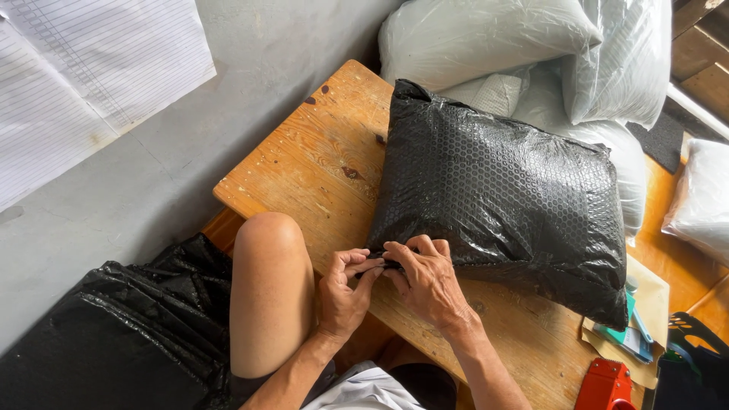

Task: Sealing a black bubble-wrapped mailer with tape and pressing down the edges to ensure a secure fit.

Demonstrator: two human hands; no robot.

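A plump black plastic bag [501, 197] with a honeycomb bubble texture lies on a worn wooden table [304, 159]. Its near left corner is pinched between both my hands. My left hand [345, 292] grips the corner from the left with thumb and fingers curled. My right hand [425, 277] presses on the same corner from the right, fingers bent over the bag's edge. The two hands touch each other at the fingertips.
My bare knee [269, 296] rises left of the hands. A heap of black plastic sheets [129, 334] lies on the grey floor. Clear-wrapped white pillows [531, 45] pile up behind the table. A red tape dispenser [605, 386] and teal tools [634, 334] sit at lower right.
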